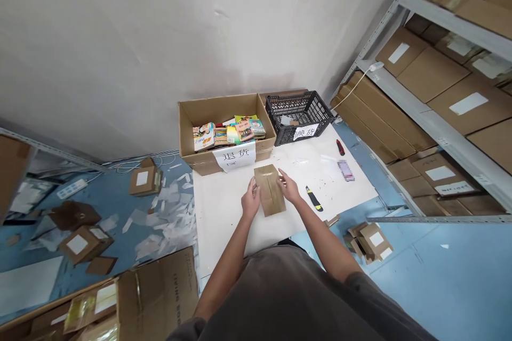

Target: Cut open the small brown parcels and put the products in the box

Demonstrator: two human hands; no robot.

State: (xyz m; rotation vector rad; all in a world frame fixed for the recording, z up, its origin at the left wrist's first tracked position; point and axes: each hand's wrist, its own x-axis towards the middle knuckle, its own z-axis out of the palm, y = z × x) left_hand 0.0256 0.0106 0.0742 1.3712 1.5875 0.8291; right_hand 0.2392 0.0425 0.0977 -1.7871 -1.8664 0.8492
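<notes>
A small brown cardboard box [270, 194] with tape along its top is held between my two hands over the white table [220, 213]. My left hand [250, 198] grips its left side, the thumb along the edge. On the opposite side my right hand [288, 186] has its fingers against the upper right edge. A black and yellow utility knife [314, 199] lies on the table, right of my right hand. Behind the box stands an open carton [200, 162] with several colourful small packs [240, 131] in it and a handwritten paper sign on its front.
A black plastic crate [280, 136] with a sign stands beside the carton. Toward the table's right lie a red and black tool [340, 147] and a blurred pinkish object [345, 170]. Shelves of boxes [440, 69] rise at right. Paper scraps [168, 218] and boxes litter the left floor.
</notes>
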